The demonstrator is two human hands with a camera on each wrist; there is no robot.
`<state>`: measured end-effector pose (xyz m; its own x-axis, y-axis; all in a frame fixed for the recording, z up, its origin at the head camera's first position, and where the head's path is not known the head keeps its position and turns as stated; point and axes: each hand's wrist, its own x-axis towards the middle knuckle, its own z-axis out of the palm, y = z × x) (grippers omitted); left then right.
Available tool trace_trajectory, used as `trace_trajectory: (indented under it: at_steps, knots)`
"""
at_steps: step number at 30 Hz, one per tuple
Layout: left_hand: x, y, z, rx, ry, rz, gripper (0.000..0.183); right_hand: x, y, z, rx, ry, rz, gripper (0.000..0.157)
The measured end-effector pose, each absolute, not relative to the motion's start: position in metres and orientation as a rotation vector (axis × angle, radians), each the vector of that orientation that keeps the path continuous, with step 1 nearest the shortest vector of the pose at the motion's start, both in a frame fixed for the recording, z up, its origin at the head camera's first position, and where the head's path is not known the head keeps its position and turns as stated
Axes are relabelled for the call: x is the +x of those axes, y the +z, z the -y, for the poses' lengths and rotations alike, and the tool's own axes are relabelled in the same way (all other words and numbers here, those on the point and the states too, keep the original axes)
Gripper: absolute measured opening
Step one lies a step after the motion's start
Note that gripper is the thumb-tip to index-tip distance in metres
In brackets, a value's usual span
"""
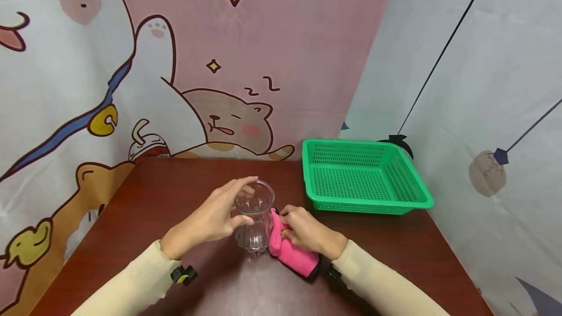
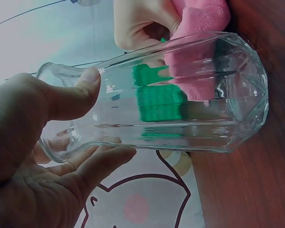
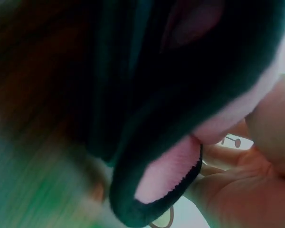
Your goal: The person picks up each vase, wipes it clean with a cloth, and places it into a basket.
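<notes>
A clear glass vase with a flared rim stands upright on the table. My left hand holds it near the neck, thumb on the near side and fingers round the far side. In the left wrist view the vase spans the frame sideways. To its right, my right hand grips a folded pink cloth with dark edging. One fold of the cloth lies against the side of the glass, or very near it. The cloth's dark border fills much of the right wrist view, blurred.
A green plastic basket with perforated walls stands at the back right of the brown table. Behind the table hangs a printed cartoon cloth, and a pale sheet covers the right side.
</notes>
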<state>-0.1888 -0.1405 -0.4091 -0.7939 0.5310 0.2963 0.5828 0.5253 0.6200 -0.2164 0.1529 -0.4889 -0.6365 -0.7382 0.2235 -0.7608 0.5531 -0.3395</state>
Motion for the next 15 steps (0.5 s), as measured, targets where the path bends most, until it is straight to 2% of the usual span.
trace_trajectory:
  at_steps: [15]
  knots:
    - [-0.1898, -0.4078, 0.1411, -0.977, -1.155, 2.692, 0.099, -0.2159, -0.4839, -0.1521, 1.075, 0.971, 2.802, 0.024]
